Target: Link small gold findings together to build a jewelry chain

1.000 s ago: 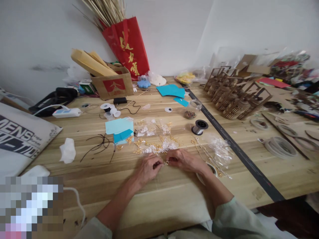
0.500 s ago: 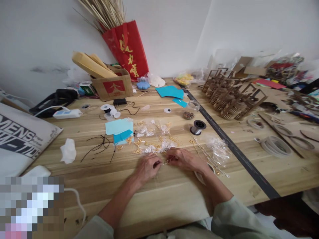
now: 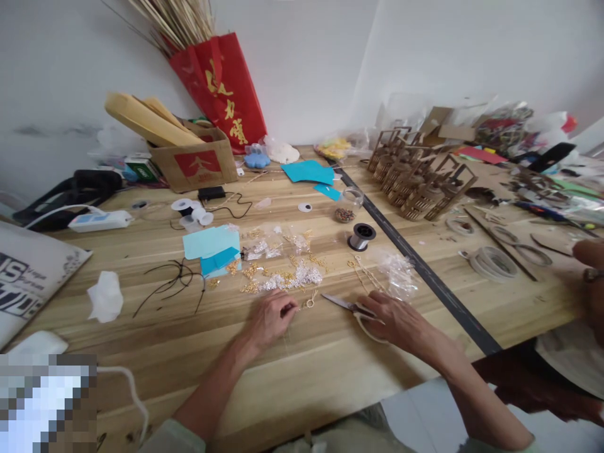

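Note:
My left hand [image 3: 274,316] is closed in a pinch on a thin wire, with a small gold loop [image 3: 310,303] just beyond its fingertips. On the right, my right hand [image 3: 391,318] has its fingers around the handles of a pair of scissors [image 3: 338,303], whose blades point left toward the loop. Behind my hands lies a spread of silver beads [image 3: 307,275] mixed with gold beads [image 3: 255,270]. Thin gold chains [image 3: 361,272] lie behind my right hand, partly covered by it.
A wire spool [image 3: 362,237], a jar of beads [image 3: 346,211], blue paper [image 3: 307,172] and clear plastic bags [image 3: 399,275] are on the table. Wooden lantern-like frames [image 3: 419,182] stand at the back right. Another person's hand [image 3: 589,255] shows at the right edge.
My right hand has left the left hand's fingertips, moved right and taken hold of the scissors. My left hand stays in its pinch. The view has shifted to the right.

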Demonstrator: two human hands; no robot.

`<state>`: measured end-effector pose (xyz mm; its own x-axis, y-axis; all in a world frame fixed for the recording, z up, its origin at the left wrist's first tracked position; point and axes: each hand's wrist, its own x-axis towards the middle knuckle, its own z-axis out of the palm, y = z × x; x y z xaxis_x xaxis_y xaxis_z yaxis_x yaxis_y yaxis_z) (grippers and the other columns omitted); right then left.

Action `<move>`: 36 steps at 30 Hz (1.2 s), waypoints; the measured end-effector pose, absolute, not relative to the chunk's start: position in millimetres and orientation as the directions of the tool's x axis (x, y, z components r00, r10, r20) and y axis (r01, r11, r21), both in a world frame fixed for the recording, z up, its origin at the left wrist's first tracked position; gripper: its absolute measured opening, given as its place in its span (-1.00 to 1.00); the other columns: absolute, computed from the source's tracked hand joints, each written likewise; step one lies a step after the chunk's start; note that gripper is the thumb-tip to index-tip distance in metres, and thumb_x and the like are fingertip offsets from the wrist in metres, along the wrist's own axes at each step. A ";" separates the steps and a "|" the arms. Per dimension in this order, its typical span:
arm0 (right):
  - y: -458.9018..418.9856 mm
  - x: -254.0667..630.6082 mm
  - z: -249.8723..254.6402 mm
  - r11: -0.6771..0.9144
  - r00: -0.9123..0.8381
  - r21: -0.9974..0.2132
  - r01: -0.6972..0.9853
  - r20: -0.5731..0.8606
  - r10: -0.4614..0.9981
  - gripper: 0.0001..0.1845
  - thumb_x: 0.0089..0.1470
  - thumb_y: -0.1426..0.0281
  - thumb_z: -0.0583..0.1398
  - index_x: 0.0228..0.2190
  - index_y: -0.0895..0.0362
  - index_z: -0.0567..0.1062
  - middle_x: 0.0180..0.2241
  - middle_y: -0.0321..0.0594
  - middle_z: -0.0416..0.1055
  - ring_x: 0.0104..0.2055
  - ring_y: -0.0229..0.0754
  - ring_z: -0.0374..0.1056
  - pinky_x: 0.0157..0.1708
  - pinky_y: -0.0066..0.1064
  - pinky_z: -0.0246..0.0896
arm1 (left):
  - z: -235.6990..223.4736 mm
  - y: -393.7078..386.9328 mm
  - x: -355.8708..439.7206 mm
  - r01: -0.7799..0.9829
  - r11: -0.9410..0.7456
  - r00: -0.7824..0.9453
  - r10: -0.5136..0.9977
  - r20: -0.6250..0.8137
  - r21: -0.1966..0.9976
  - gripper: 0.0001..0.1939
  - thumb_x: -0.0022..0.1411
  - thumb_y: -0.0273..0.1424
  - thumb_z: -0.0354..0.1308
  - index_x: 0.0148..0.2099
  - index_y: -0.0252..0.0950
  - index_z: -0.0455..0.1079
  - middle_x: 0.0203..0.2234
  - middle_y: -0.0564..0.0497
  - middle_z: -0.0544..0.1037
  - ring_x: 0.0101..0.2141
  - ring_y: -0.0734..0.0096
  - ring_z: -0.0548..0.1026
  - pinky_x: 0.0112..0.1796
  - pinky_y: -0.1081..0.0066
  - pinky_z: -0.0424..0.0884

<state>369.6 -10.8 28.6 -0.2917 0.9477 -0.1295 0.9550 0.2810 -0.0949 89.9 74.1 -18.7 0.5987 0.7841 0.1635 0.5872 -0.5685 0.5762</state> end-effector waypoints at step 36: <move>-62.8 299.0 2.6 -0.583 -0.477 -0.546 -0.601 -0.341 0.810 -0.52 0.02 0.05 0.24 -0.17 0.15 0.41 -0.37 -0.20 0.36 -0.50 -0.33 0.26 -0.51 -0.48 0.24 | -12.9 73.5 91.4 0.593 -0.536 0.588 0.798 0.131 0.601 -0.87 0.22 -0.42 0.12 -0.37 -0.25 0.47 -0.45 0.04 0.55 -0.33 0.35 0.43 -0.26 0.39 0.30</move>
